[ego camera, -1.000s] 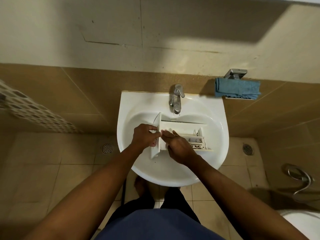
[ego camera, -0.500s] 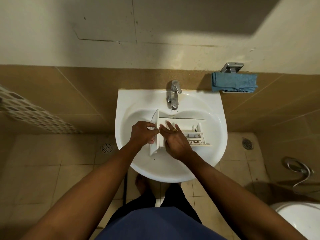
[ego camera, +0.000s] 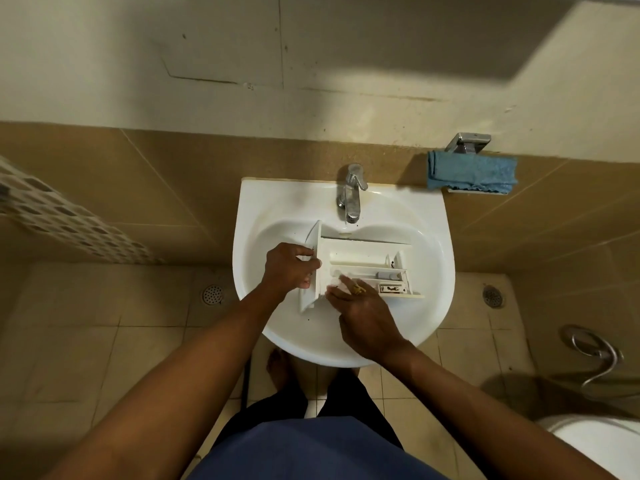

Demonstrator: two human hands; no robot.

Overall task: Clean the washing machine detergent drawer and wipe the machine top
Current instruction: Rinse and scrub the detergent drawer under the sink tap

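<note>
Left hand (ego camera: 291,268) still grips the detergent drawer (ego camera: 363,252) front; right hand (ego camera: 363,320) has slid its flat fingers (ego camera: 346,285) toward 6 o'clock, so the scrubbing's moved to the near compartment.

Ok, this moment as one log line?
left hand: grips detergent drawer front | right hand: touches drawer inside | drawer: in sink | blue cloth: on wall holder

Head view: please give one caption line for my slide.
Left hand grips the detergent drawer in the sink; right hand reaches inside it.
</note>
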